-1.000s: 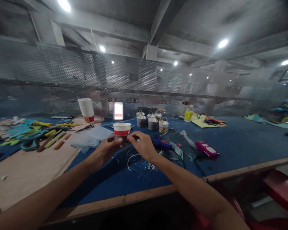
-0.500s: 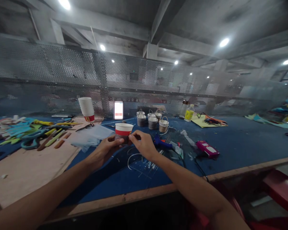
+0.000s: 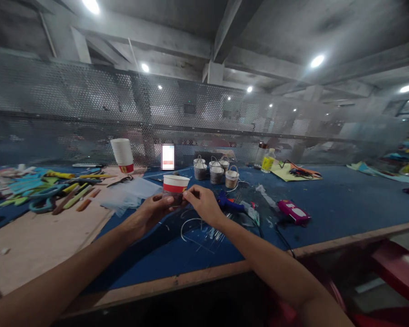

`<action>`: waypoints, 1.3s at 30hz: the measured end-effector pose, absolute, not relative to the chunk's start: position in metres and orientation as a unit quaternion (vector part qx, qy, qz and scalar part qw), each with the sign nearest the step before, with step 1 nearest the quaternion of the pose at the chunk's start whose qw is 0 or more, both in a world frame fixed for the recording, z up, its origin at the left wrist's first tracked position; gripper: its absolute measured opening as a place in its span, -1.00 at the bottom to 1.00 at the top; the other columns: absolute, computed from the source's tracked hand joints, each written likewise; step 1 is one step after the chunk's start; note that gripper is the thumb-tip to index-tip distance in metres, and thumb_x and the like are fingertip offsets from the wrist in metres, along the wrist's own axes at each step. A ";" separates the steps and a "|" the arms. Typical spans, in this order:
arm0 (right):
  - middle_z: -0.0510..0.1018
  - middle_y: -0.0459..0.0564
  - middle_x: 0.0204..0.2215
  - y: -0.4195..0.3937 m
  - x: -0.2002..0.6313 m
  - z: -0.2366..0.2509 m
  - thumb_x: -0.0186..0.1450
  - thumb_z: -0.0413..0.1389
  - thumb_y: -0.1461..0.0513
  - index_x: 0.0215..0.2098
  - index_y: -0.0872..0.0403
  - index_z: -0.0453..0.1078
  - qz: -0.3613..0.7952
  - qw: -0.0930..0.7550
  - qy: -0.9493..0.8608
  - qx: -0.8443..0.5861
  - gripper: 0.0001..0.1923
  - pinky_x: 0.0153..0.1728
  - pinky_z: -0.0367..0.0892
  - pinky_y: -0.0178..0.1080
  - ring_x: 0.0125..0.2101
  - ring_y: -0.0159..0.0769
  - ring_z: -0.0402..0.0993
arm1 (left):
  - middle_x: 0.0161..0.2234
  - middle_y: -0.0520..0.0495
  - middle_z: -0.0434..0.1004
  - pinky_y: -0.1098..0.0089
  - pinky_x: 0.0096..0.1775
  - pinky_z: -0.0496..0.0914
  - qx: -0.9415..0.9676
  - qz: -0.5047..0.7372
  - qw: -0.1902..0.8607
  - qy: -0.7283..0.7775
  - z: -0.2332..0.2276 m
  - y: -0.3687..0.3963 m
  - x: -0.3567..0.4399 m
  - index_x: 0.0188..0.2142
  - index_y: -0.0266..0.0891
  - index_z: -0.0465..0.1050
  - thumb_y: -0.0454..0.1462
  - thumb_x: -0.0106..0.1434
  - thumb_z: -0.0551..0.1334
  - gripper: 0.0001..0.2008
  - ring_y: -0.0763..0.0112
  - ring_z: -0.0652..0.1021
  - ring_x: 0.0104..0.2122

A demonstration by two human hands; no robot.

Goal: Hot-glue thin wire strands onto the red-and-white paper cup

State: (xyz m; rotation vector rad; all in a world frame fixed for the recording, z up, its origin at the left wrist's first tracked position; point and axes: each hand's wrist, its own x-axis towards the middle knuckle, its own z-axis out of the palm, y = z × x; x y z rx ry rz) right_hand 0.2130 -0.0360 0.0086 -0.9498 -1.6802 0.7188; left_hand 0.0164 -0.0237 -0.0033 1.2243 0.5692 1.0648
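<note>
A white paper cup with a red band [image 3: 175, 185] is held just above the blue table, its lower part dark. My left hand [image 3: 152, 210] grips the cup's base from the left. My right hand [image 3: 201, 203] pinches at the cup's lower right side with thumb and forefinger. Whether something thin sits between those fingers is unclear. Below my hands lie a loop of white cord [image 3: 188, 227] and some clear sticks [image 3: 214, 235] on the table.
A blue glue gun [image 3: 229, 204] lies right of my right hand; a pink device [image 3: 293, 211] lies further right. Several small finished buckets [image 3: 216, 172] stand behind, a stack of cups [image 3: 122, 155] at back left. Scissors and coloured sticks [image 3: 54, 193] cover the wooden board [image 3: 37, 245].
The cup has risen slightly and both hands have shifted a little with it; my right fingers stay pinched at its lower right side.
</note>
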 end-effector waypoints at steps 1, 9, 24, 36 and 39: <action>0.66 -0.09 -0.44 -0.036 0.213 0.008 0.40 0.14 0.16 -0.38 0.05 0.44 0.304 0.518 -0.696 -0.393 -0.80 -0.20 0.44 -0.28 -0.35 -0.28 0.62 | -0.01 -0.31 0.72 0.07 0.19 0.39 0.542 0.465 0.655 0.246 -0.004 -0.023 0.016 -0.09 -0.30 0.71 -0.20 0.19 0.46 -0.68 -0.06 0.62 0.07; 0.65 -0.10 -0.45 -0.033 0.215 0.008 0.40 0.12 0.19 -0.40 0.05 0.40 0.323 0.516 -0.691 -0.390 -0.79 -0.19 0.44 -0.26 -0.37 -0.29 0.61 | 0.04 -0.30 0.70 0.11 0.17 0.41 0.542 0.454 0.663 0.246 -0.006 -0.021 0.012 -0.05 -0.26 0.70 -0.15 0.20 0.46 -0.64 -0.04 0.63 0.07; 0.65 -0.08 -0.38 -0.036 0.214 0.005 0.44 0.11 0.08 -0.31 0.05 0.47 0.219 0.496 -0.744 -0.390 -0.75 -0.21 0.38 -0.28 -0.33 -0.28 0.58 | 0.07 -0.25 0.69 0.07 0.21 0.41 0.513 0.508 0.629 0.288 -0.013 -0.017 0.016 0.03 -0.23 0.63 -0.27 0.11 0.54 -0.53 0.03 0.64 0.07; 0.68 -0.05 -0.35 -0.037 0.214 0.005 0.46 0.11 0.08 -0.28 0.04 0.47 0.213 0.511 -0.743 -0.376 -0.76 -0.14 0.44 -0.25 -0.29 -0.26 0.64 | -0.01 -0.26 0.73 0.12 0.07 0.49 0.519 0.504 0.617 0.310 -0.010 -0.017 0.016 -0.05 -0.24 0.68 -0.24 0.14 0.51 -0.63 0.02 0.68 -0.02; 0.67 -0.05 -0.35 -0.034 0.214 0.003 0.46 0.11 0.08 -0.30 0.04 0.46 0.202 0.512 -0.741 -0.385 -0.75 -0.16 0.43 -0.26 -0.30 -0.26 0.63 | -0.02 -0.25 0.74 0.11 0.09 0.46 0.520 0.504 0.614 0.315 -0.010 -0.017 0.015 -0.08 -0.23 0.70 -0.22 0.14 0.51 -0.66 0.03 0.68 -0.03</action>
